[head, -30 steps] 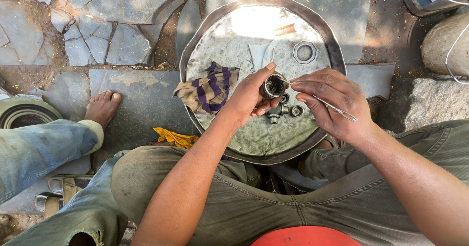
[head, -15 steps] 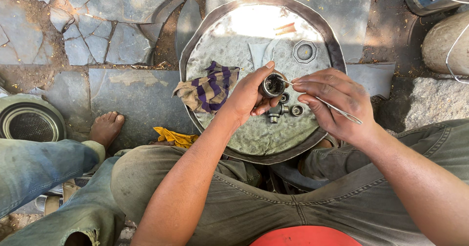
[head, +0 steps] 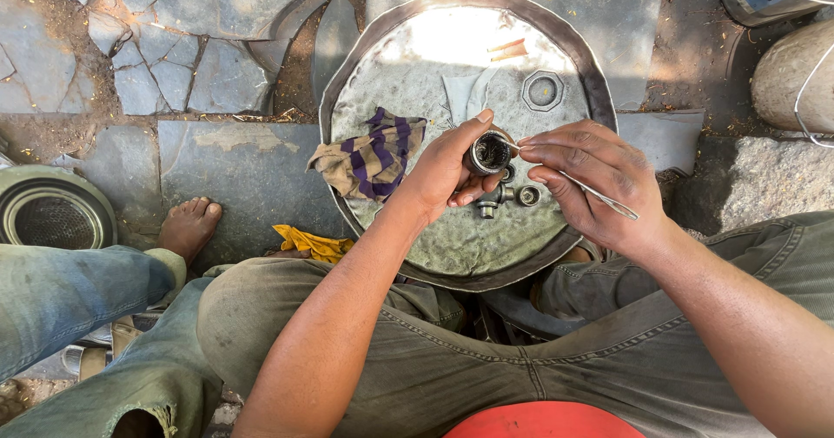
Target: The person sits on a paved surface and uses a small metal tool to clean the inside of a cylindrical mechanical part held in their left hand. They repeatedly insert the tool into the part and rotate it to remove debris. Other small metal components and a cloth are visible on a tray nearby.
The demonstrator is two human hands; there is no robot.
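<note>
Left hand (head: 443,173) clenched round a short dark metal sleeve (head: 490,152), held just above the middle of the round metal tray (head: 343,99). Right hand (head: 591,182) pinching a thin metal pick (head: 599,193), tip at the sleeve's mouth. Risks: pick slipping off the greasy rim into fingers; sleeve dropping onto the small fittings (head: 508,196) beneath.

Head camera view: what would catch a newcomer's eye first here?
At centre, the left hand grips a small dark metal ring part while the right hand pokes a thin metal tool into it. Both hover over a big round metal tray, with a striped purple rag on its left side.
</note>
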